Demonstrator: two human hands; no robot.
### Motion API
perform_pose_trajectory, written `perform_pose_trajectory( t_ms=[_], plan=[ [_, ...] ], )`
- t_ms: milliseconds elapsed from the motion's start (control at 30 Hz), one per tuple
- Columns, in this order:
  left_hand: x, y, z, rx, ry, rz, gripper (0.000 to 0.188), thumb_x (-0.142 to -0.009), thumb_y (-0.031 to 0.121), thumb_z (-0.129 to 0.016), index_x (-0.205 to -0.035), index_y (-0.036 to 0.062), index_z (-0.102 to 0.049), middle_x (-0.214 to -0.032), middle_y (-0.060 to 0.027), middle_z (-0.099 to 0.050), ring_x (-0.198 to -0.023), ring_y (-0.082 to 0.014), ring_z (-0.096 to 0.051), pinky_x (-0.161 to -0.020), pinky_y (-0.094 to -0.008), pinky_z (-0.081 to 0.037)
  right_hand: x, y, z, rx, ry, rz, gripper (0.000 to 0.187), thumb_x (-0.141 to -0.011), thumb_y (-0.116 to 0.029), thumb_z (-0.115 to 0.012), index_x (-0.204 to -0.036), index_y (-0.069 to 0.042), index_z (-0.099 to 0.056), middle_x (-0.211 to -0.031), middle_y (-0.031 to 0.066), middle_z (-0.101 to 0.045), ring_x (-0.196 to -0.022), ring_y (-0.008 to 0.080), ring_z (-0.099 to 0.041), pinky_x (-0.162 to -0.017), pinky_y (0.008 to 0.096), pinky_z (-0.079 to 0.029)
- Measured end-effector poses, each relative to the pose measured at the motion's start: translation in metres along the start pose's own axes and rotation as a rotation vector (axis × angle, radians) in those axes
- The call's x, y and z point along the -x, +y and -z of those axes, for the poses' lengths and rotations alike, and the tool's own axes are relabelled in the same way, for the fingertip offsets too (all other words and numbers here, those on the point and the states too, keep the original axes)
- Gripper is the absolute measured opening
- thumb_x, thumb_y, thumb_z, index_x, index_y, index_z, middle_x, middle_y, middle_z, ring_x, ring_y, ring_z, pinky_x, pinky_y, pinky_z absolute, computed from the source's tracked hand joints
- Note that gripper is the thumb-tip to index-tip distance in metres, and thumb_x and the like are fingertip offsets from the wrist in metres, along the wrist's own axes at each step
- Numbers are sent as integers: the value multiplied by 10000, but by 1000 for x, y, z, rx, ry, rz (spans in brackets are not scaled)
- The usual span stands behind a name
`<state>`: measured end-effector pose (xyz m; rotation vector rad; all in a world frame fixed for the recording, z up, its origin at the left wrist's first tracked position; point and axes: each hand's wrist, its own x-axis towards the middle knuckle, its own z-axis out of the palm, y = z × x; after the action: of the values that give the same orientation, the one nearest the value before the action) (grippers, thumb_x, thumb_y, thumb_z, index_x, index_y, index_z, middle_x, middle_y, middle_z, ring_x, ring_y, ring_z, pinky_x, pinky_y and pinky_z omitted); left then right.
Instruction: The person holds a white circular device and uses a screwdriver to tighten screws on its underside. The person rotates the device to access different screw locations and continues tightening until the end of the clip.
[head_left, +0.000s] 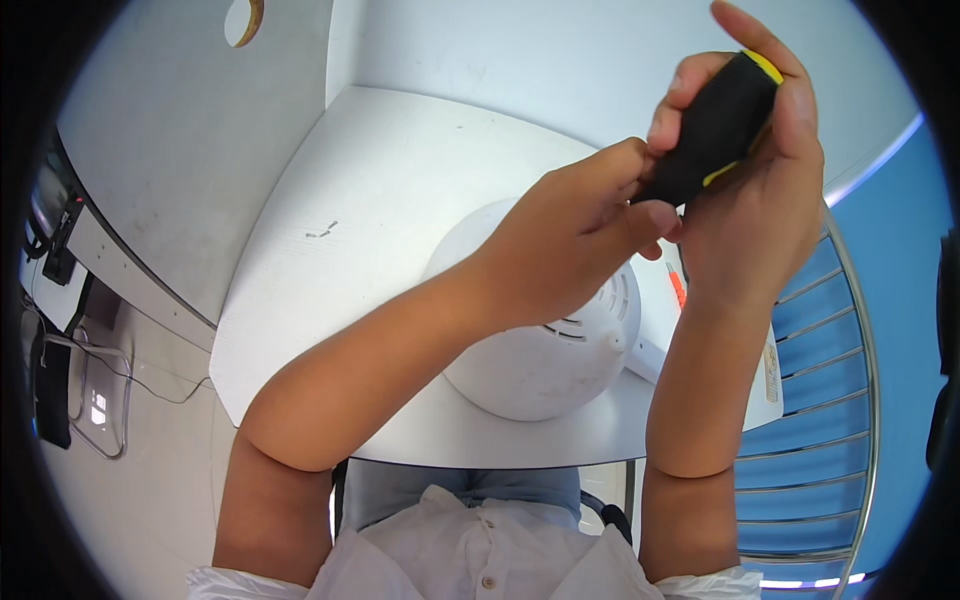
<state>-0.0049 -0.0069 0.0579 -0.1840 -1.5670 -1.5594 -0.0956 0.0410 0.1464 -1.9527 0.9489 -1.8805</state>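
Observation:
Up at the right, above the far side of the white table (300,330), my right hand (765,190) is closed around a thick black tool handle (715,125) with yellow trim and a yellow end cap. One of its fingers stretches out past the cap. The handle looks like a screwdriver's, but no shaft shows. My left hand (570,240) reaches across and pinches the handle's lower end. Under my left wrist sits a round white domed plastic appliance housing (530,380), with curved vent slots and a small knob-like nub. My left hand and forearm cover part of it.
Several small metal pieces (321,231), perhaps screws, lie left of the housing. A thin red-orange object (677,287) shows beside my right wrist. Grey partitions (200,130) stand at the left and back. A metal rack (865,400) is beyond the right edge, a cable (160,390) at left.

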Motion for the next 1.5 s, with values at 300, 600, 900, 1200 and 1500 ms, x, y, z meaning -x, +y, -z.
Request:
perform_pose_trajectory(
  t_ms=[300, 600, 900, 1200, 1500],
  plan=[
    [-2, -8, 2, 10, 6, -40, 358, -993, 296, -508, -1198, 4, -476, -1086, -46, -575, -949, -111, -560, -867, -276, -452, -16, 23, 33, -534, -389, 6, 329, -904, -163, -507, -1185, 9, -503, -968, 193, -639, -786, 249, -669, -742, 365, -593],
    [-2, 4, 4, -248, 29, 17, 287, -1000, 260, -489, -1109, 2, -551, -981, -29, -601, -921, -90, -543, -852, -254, -435, -6, 1, -4, -82, 169, 33, 333, -963, -272, -439, -1147, -3, -504, -886, 142, -612, -647, 184, -606, -566, 274, -521],
    [-4, -3, -11, -229, 190, -179, 237, -885, 197, -629, -969, -17, -571, -816, -98, -606, -781, -166, -571, -718, -308, -463, -8, 13, 16, -251, -170, 57, 378, -949, -231, -470, -1219, 33, -500, -882, 138, -578, -618, 181, -549, -578, 284, -482],
    [-1, 10, -14, -261, 177, -12, 215, -919, 234, -586, -997, 35, -557, -854, -11, -583, -803, -85, -515, -770, -262, -432, -17, 4, 38, 28, -60, 49, 376, -912, -260, -505, -1131, 45, -520, -1196, 243, -538, -1136, 455, -556, -925, 514, -524],
    [-1, 15, -7, -345, 139, -17, 241, -895, 189, -611, -1072, 31, -562, -926, -27, -606, -866, -110, -553, -861, -265, -430, -4, 2, 15, -229, -112, 75, 355, -977, -189, -408, -1256, 26, -459, -880, 164, -549, -629, 197, -530, -578, 290, -458]
  ],
)
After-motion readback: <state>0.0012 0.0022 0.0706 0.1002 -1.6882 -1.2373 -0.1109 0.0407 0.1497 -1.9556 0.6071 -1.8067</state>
